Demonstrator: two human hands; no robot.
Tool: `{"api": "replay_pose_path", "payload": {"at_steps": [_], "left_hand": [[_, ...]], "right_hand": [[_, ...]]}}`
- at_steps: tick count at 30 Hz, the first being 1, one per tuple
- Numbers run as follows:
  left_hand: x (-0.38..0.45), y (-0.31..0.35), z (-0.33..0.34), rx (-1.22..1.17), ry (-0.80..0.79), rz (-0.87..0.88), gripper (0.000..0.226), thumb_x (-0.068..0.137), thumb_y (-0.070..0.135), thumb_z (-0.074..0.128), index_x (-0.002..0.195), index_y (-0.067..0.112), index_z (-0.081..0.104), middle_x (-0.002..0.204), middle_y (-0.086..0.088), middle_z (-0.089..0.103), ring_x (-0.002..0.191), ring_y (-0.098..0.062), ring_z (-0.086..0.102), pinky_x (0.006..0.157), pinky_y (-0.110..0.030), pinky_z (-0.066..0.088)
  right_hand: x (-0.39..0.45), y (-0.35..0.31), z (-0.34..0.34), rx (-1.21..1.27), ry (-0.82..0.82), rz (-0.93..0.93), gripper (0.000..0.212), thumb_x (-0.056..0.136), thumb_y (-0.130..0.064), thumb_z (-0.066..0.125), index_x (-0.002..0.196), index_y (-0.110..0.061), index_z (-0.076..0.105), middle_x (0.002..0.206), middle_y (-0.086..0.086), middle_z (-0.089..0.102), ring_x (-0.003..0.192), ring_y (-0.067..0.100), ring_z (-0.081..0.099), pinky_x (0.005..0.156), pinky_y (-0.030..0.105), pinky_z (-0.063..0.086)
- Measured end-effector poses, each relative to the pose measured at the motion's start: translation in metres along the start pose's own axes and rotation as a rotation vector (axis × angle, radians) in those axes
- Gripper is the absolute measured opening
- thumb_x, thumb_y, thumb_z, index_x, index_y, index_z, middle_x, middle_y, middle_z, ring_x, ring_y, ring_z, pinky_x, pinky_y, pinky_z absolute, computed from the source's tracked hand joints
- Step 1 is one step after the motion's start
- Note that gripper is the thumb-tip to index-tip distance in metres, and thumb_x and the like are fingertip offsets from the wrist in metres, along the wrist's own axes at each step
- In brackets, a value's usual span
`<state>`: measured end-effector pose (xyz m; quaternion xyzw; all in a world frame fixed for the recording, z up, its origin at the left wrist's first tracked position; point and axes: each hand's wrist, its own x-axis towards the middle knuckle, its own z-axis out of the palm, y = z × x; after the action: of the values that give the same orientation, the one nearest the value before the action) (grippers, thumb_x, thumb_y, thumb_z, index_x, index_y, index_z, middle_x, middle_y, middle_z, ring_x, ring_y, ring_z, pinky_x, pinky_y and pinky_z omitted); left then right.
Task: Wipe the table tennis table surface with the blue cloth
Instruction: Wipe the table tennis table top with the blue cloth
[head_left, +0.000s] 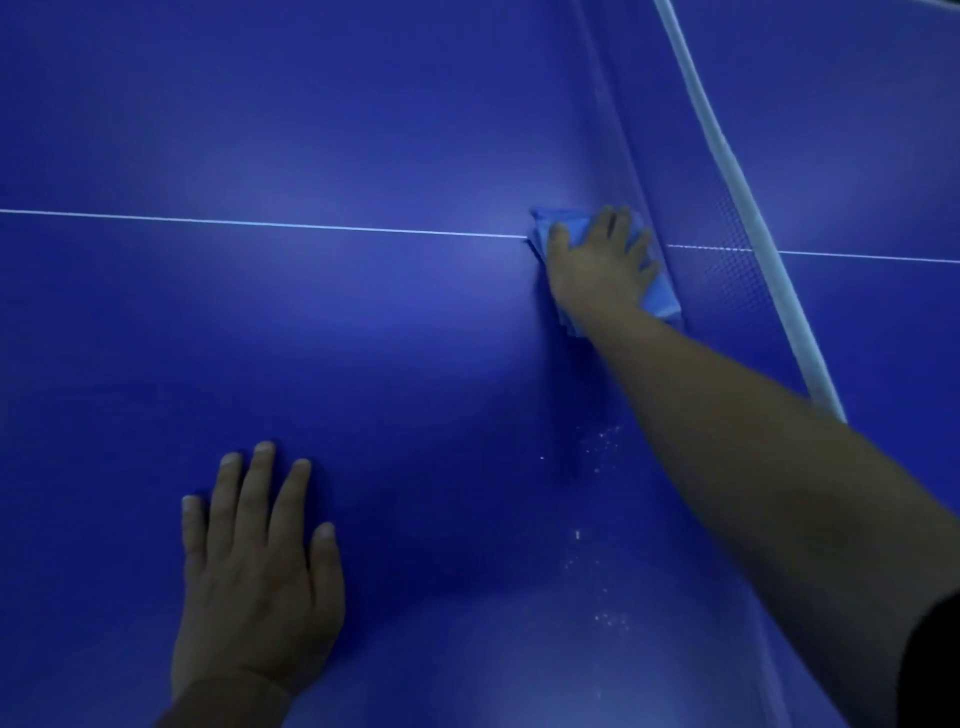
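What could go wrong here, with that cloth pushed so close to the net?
The right hand presses the blue cloth flat right at the foot of the net; another push forward could snag or drag the mesh. White specks lie on the table nearer the person, under the right forearm, so they might be missed. The left hand rests flat on the surface and may leave smudges.

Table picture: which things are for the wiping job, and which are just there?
For the job: blue cloth, right hand pressing it, table surface, white specks.
Just there: net, left hand resting flat on the table.
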<state>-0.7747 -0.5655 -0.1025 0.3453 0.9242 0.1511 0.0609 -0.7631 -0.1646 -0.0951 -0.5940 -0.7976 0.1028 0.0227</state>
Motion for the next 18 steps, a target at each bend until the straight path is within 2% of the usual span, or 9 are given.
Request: {"api": "replay_pose_path", "payload": {"at_steps": [4,8,10,15,17,18], "left_hand": [[0.0,0.0,-0.002,0.007,-0.024,-0.01,0.066,0.092,0.042,0.032,0.143,0.005,0.048,0.158,-0.017,0.033,0.15,-0.036,0.019,0.121,-0.043,-0.005],[0.001,0.0,-0.001,0.015,-0.05,-0.018,0.066,0.093,0.043,0.029,0.143,0.005,0.049,0.158,-0.017,0.032,0.15,-0.035,0.017,0.121,-0.043,-0.007],[0.001,0.001,-0.001,0.007,-0.043,-0.02,0.067,0.093,0.044,0.028,0.143,0.005,0.048,0.159,-0.016,0.031,0.151,-0.033,0.015,0.121,-0.044,-0.006],[0.0,0.001,-0.001,-0.008,-0.011,-0.006,0.067,0.095,0.046,0.025,0.145,0.006,0.046,0.159,-0.016,0.031,0.151,-0.033,0.014,0.122,-0.047,-0.002],[-0.002,0.0,-0.001,-0.011,-0.009,0.004,0.067,0.096,0.045,0.025,0.146,0.007,0.045,0.159,-0.017,0.03,0.151,-0.033,0.014,0.122,-0.05,0.0],[-0.002,0.0,-0.001,-0.013,-0.009,0.005,0.067,0.096,0.045,0.024,0.146,0.007,0.044,0.159,-0.017,0.03,0.151,-0.033,0.014,0.123,-0.051,0.001]], "right_hand": [[-0.119,0.064,0.003,-0.038,0.104,-0.006,0.076,0.099,-0.059,0.026,0.155,-0.008,0.026,0.162,0.01,0.024,0.147,0.037,0.022,0.114,0.059,0.022],[-0.238,0.097,0.003,-0.12,0.008,-0.093,0.076,0.098,-0.06,0.017,0.156,-0.01,0.027,0.163,0.009,0.022,0.148,0.037,0.022,0.114,0.059,0.022],[-0.228,0.097,0.0,-0.148,-0.025,-0.132,0.077,0.097,-0.06,0.016,0.155,-0.011,0.026,0.163,0.009,0.021,0.148,0.037,0.02,0.114,0.059,0.022],[-0.104,0.065,-0.005,-0.095,-0.02,-0.161,0.072,0.1,-0.056,0.025,0.157,-0.012,0.017,0.166,0.004,0.011,0.151,0.031,0.008,0.12,0.055,0.012],[-0.103,0.055,0.0,-0.106,-0.024,-0.282,0.075,0.098,-0.058,0.018,0.157,-0.012,0.018,0.166,0.003,0.012,0.151,0.03,0.009,0.12,0.053,0.012],[-0.12,0.057,0.002,-0.115,-0.017,-0.399,0.077,0.095,-0.058,0.016,0.156,-0.012,0.022,0.165,0.004,0.016,0.151,0.031,0.013,0.12,0.052,0.014]]}}
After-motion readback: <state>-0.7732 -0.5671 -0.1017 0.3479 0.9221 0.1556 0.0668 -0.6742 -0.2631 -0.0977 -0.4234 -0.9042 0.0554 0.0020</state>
